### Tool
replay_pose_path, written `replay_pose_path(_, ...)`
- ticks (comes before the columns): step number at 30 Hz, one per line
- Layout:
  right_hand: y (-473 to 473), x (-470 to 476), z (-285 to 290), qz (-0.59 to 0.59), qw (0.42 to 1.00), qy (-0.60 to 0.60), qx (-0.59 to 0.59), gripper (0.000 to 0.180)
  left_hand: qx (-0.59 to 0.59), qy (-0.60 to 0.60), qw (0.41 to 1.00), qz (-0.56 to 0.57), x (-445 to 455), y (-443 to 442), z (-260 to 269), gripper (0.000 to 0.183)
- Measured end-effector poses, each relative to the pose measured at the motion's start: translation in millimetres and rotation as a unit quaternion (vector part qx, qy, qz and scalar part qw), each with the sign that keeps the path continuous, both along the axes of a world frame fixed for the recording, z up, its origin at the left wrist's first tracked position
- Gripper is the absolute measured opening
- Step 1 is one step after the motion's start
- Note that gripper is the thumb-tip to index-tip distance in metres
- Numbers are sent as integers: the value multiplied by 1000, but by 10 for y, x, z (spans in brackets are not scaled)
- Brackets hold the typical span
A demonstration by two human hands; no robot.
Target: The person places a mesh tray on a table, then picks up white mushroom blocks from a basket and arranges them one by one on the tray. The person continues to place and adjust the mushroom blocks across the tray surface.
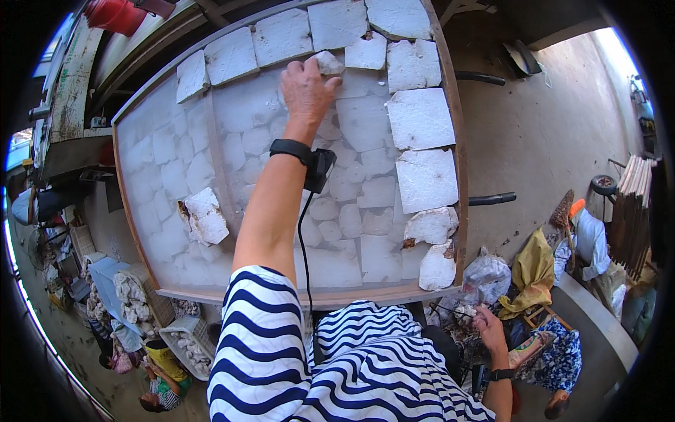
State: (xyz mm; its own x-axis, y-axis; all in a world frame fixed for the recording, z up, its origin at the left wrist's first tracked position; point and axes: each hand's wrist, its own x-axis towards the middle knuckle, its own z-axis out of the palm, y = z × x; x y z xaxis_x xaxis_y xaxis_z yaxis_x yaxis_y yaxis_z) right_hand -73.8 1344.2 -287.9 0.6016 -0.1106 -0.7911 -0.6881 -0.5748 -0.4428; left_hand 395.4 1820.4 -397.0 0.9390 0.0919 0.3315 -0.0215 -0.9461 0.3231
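Observation:
My left hand (308,92), a strapped device on its wrist, grips a small irregular white piece (329,63) near the far edge of a wood-framed panel (216,118). Flat, rough white slabs (422,118) line the panel's far and right edges, some with brown broken edges. A loose white chunk (206,217) lies at the panel's left. Paler, hazy pieces show through the translucent surface. My right hand (490,329) is low at the right, beyond the near right corner, its fingers bent beside small whitish bits (465,311); whether it holds any is unclear.
Two dark tubes (490,199) jut from the frame's right side. Plastic bags (488,274) and a yellow sack (533,269) lie at the lower right, near a person in a blue patterned garment (559,353). Crates (187,337) of whitish pieces and other people stand at the lower left.

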Motion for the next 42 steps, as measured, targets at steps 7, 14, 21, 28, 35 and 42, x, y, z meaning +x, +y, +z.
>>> replay_pose_path(7,28,169,12,2,1000,12,-12,38,28,-35,999,-22,47,-33,-98,47)
replay_pose_path(14,38,202,-22,5,1000,23,-13,38,23,57,997,35,82,-157,114,45)
replay_pose_path(21,11,116,-92,1,1000,17,-14,37,19,-19,995,-99,48,99,-46,49)
replay_pose_path(28,119,206,-13,-6,1000,7,11,37,2,-37,996,-86,50,12,34,41)
replay_pose_path(35,7,191,-40,15,999,28,-7,39,31,-31,996,-75,96,-12,-30,43)
replay_pose_path(42,-128,218,-73,38,999,6,-15,38,-41,-19,999,-31,-317,-49,349,54)
